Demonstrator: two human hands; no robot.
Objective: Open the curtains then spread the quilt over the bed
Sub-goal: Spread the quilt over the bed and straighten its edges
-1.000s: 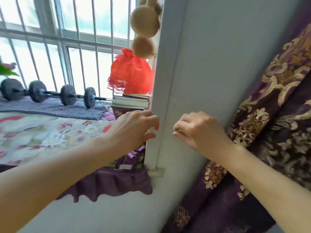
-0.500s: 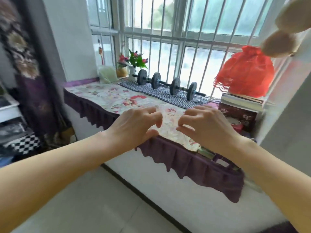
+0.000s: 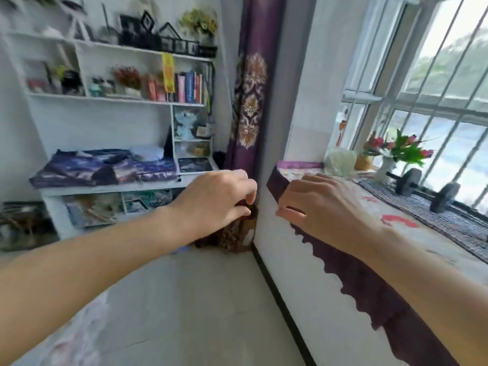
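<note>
Bright daylight comes in through a big window (image 3: 433, 101) with white bars on the right, a dumbbell (image 3: 425, 190) and a vase of flowers (image 3: 396, 154) sit on its ledge (image 3: 396, 223), and a tall white shelf (image 3: 105, 97) full of books (image 3: 188, 87) stands on the pale floor (image 3: 198, 299).

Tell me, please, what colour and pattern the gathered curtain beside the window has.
The gathered fabric curtain is deep purple with gold floral medallions; head view.

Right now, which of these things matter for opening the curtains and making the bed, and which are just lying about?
Job: curtain, gathered in the corner beside the window.
Lying about: dumbbell, flower vase, bookshelf, books.
</note>
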